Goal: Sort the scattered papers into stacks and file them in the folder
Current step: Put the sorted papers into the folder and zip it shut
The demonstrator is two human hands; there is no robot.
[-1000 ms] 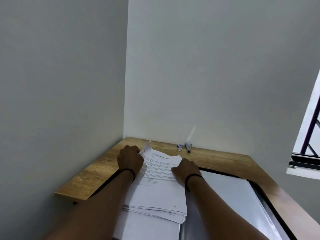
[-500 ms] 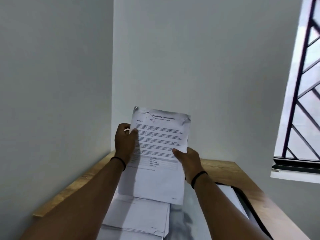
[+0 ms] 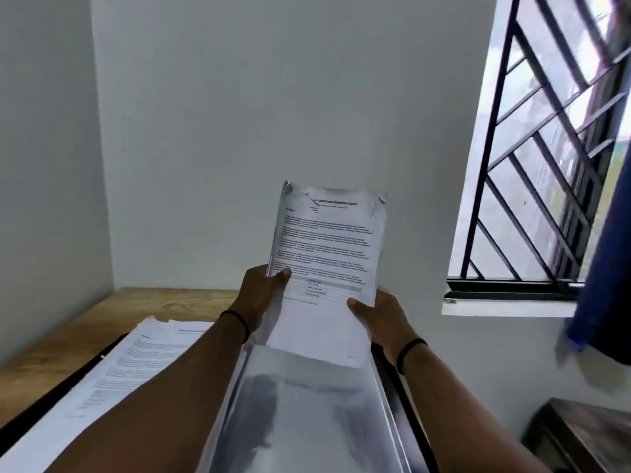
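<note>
Papers first: you've got a thin bundle of printed sheets (image 3: 327, 254) up in the air, and both hands are on it. Your left hand (image 3: 261, 290) pinches the bundle's left edge, thumb across the print, fingers behind. Your right hand (image 3: 377, 317) grips the lower right corner, thumb on the blank lower part of the page. Both clamped on paper, neither free.

The bundle stands close to upright, long axis running up and away from you, its crumpled top corners against the wall. Its bottom edge sits just above the glossy plastic sleeve (image 3: 307, 404) of the open folder (image 3: 399, 387), right below the bundle and between your forearms. That's the relation that matters: the sleeve's mouth lies straight down from the bundle's lower edge, in line with its long axis, so I'd judge the next move to be a slide down and toward you. Both hands look about equally near; the right one sits lower, closer to the sleeve's rim. Whether the bottom edge has already entered the sleeve, I can't tell.

Left of the bundle, a stack of printed pages (image 3: 136, 363) lies flat on the wooden bench (image 3: 68, 329). Right of the bundle, a barred window (image 3: 546, 158) and a blue cloth (image 3: 604, 268).
</note>
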